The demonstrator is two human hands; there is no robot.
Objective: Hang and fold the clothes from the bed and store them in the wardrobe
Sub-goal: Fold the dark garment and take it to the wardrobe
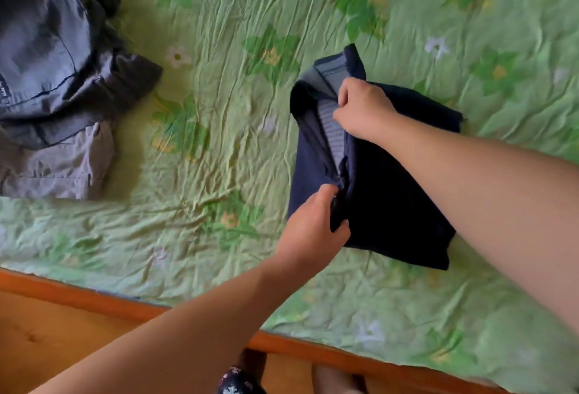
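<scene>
Navy garment (385,193) lies partly folded on the green floral bed (219,111). The left hand (313,227) grips its near edge; the right hand (360,108) pinches the far edge by the striped lining. Grey clothes (56,80) lie well apart at the left

A folded garment (391,193) lies on the bed (219,111) at right — a clothes pile (53,80) well apart at left.

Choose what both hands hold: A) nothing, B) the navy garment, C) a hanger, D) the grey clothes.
B: the left hand and the right hand each pinch an edge of the navy garment on the green sheet; the grey clothes lie apart, untouched.
</scene>
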